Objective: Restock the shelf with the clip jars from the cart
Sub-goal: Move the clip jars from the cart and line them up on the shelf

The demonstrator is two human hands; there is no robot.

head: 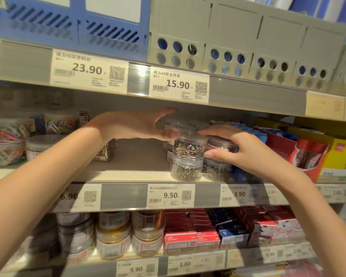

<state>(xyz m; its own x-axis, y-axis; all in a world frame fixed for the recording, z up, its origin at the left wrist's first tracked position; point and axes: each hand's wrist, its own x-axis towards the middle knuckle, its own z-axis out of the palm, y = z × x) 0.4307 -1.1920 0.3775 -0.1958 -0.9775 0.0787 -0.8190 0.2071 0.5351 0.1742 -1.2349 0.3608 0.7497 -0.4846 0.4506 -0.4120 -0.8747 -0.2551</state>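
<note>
Behind both hands (pixel 140 126), rear jars (pixel 176 121) blur.

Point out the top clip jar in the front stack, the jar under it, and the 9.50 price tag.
top clip jar (pixel 189 145), head view, clear side wall
lower clip jar (pixel 186 169), head view, side wall
9.50 price tag (pixel 171 195), head view, printed price

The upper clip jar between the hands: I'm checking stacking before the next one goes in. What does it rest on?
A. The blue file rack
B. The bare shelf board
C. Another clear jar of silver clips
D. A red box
C: the upper clip jar stands on the lid of a lower clear jar of silver clips at the shelf's front edge, with the left hand and right hand at its sides.
</note>
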